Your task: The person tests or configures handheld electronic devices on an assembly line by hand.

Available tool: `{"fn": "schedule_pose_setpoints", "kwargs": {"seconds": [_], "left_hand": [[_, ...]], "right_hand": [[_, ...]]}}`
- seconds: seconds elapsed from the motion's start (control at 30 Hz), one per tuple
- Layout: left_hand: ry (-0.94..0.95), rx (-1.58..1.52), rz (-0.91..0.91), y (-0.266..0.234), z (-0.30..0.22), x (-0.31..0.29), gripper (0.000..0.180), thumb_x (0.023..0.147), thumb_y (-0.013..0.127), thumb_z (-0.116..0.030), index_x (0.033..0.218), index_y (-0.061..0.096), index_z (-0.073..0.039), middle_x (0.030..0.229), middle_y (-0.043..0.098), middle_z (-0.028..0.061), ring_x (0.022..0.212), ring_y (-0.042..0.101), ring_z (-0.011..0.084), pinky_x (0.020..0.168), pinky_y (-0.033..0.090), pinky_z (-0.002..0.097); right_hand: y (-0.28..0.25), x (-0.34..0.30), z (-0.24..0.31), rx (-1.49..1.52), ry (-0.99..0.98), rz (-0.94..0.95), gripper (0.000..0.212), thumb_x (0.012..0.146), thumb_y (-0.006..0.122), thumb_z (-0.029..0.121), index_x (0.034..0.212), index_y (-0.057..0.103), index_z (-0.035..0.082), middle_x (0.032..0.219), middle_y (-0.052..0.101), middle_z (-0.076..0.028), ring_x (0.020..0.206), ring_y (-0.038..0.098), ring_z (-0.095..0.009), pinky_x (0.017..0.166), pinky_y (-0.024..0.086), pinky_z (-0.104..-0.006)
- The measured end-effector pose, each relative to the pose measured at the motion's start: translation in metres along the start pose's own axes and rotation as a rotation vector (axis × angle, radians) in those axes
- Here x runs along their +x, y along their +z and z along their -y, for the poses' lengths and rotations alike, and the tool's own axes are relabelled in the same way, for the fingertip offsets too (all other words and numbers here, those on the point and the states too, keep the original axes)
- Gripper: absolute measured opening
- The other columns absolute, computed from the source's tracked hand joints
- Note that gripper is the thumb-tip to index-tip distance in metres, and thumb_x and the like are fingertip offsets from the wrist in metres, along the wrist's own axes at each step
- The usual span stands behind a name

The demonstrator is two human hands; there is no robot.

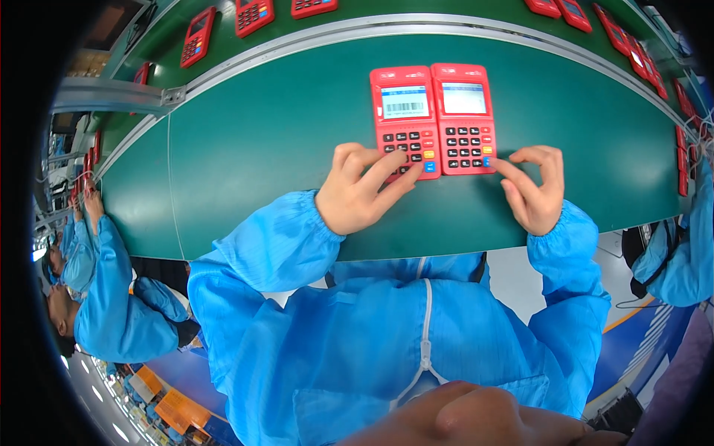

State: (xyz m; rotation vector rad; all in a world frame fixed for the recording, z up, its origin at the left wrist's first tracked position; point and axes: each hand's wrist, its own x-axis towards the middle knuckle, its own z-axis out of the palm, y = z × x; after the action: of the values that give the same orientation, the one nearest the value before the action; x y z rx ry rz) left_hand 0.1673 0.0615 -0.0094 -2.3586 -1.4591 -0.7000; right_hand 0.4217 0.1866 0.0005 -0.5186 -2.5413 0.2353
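Observation:
Two red card payment terminals lie side by side on the green bench, their long edges touching. The left terminal (407, 123) has a lit screen with a barcode on it; the right terminal (462, 119) shows a pale lit screen with a blue bar. My left hand (360, 186) rests over the left terminal's keypad, fingers spread and covering some keys. My right hand (537, 187) is at the lower right corner of the right terminal, with a finger reaching its blue key and the other fingers loosely bent. Neither hand grips anything.
A metal rail (312, 39) runs along the bench's far side. Beyond it, more red terminals (254, 15) lie on a green surface. At the left, people in blue work coats (123, 297) sit by the bench; another blue sleeve (688, 253) shows at the right.

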Motion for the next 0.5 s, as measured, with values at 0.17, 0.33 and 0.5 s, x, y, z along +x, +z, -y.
{"fn": "schedule_pose_setpoints", "kwargs": {"seconds": [0.17,0.33,0.5], "left_hand": [[0.011,0.04,0.046,-0.005,0.0,-0.003,0.032,0.07,0.069,-0.014,0.101,0.063,-0.01,0.103,0.055,0.0042,0.089,0.046,0.0162,0.076,0.039,0.0334],[0.048,0.004,0.071,-0.008,0.003,0.0,0.03,0.072,0.069,-0.015,0.101,0.063,-0.01,0.102,0.055,0.0039,0.088,0.046,0.017,0.077,0.04,0.0333],[-0.023,0.022,0.052,-0.009,0.002,-0.005,0.04,0.071,0.07,-0.024,0.108,0.061,-0.011,0.107,0.052,0.0048,0.089,0.046,0.0175,0.078,0.039,0.0339]], "right_hand": [[0.007,0.0,0.003,-0.044,-0.044,0.047,0.031,0.07,0.069,0.012,0.101,0.065,0.012,0.096,0.052,-0.007,0.09,0.046,-0.023,0.075,0.041,-0.0359],[0.006,0.001,0.006,-0.063,-0.065,0.082,0.033,0.068,0.07,0.011,0.1,0.065,0.011,0.092,0.051,-0.006,0.088,0.046,-0.023,0.074,0.04,-0.0364],[0.007,0.008,0.006,-0.036,-0.046,0.051,0.033,0.069,0.07,0.012,0.102,0.065,0.012,0.089,0.049,-0.005,0.087,0.045,-0.023,0.075,0.039,-0.0361]]}}
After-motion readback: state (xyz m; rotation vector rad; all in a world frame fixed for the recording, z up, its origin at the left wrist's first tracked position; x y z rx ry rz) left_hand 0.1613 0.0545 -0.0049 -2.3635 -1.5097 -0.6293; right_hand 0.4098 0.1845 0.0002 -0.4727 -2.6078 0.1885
